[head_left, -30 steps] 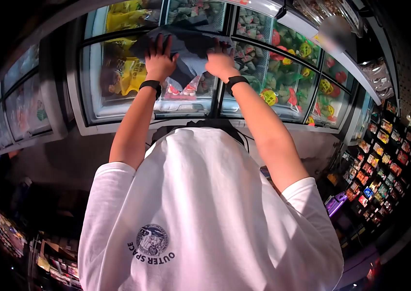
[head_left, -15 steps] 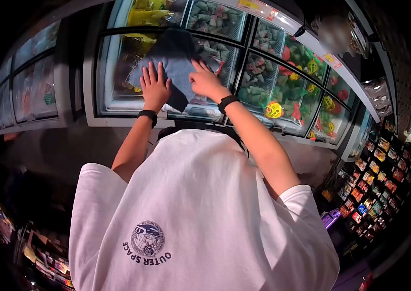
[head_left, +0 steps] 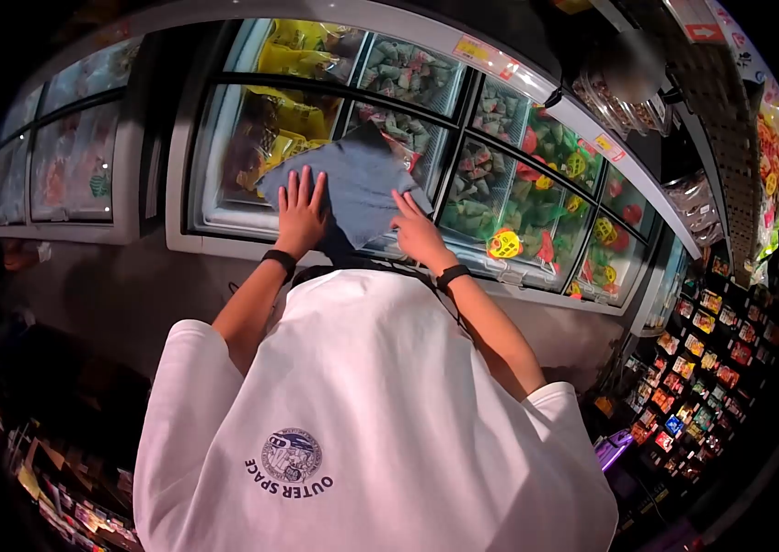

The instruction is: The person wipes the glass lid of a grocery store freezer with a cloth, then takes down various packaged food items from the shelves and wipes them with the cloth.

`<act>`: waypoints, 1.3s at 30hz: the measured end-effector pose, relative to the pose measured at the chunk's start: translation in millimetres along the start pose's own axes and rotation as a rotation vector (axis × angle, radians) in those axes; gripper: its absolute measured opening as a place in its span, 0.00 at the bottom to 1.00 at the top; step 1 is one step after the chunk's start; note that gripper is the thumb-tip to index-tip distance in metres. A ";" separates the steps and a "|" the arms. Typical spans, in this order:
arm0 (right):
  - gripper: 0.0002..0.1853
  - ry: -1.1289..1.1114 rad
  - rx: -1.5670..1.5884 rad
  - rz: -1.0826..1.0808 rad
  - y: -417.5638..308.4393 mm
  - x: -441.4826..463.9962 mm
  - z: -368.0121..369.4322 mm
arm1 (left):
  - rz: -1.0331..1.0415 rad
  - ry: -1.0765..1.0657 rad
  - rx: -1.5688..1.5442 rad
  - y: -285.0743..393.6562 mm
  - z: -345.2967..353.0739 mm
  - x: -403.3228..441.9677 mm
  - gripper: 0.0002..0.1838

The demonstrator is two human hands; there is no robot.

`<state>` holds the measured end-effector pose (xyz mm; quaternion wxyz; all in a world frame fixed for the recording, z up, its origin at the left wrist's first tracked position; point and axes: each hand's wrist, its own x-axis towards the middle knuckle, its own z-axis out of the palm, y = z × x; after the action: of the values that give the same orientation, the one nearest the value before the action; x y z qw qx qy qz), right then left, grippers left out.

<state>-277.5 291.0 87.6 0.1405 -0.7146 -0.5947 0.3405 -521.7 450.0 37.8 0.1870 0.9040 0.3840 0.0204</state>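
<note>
A grey-blue cloth (head_left: 363, 189) lies spread over the glass lid of a chest freezer (head_left: 189, 242), near its front edge. My left hand (head_left: 302, 216) rests flat on the cloth's left part, fingers stretched out. At the cloth's right edge is my right hand (head_left: 420, 237), two fingers extended and touching it, the others partly curled. Neither hand grasps anything that I can see. Under the glass show yellow bags (head_left: 302, 115), wrapped pieces (head_left: 403, 69) and green-and-red packages with yellow labels (head_left: 550, 244).
A shelf edge with price tags (head_left: 477, 51) runs above the freezer's far side, with clear tubs (head_left: 624, 101) beyond it. Another freezer (head_left: 72, 230) stands at the left. Racks of small colourful packets (head_left: 693, 368) are at the right.
Both hands have come nearer to my body, the right one also shifting right. The cloth has moved toward the front right and lies more spread out. The view has shifted slightly.
</note>
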 end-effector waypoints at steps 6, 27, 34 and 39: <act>0.07 0.147 0.006 0.166 23.5 -0.6 -4.9 | 0.087 0.000 0.011 46.5 9.8 55.5 0.47; 0.22 0.037 0.000 0.275 17.6 -4.9 1.9 | 0.169 -0.001 -0.047 37.4 -7.8 76.8 0.48; 0.17 0.080 -0.021 0.281 9.4 85.6 -43.9 | 0.057 0.130 -0.095 -1.8 -14.3 146.4 0.32; 0.17 0.061 -0.008 0.210 -20.7 140.9 -51.3 | 0.023 0.277 -0.104 -53.4 -17.0 173.9 0.33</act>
<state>-251.0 440.0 92.5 0.1193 -0.7837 -0.5132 0.3289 -439.0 611.4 16.2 0.1788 0.8859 0.3942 0.1668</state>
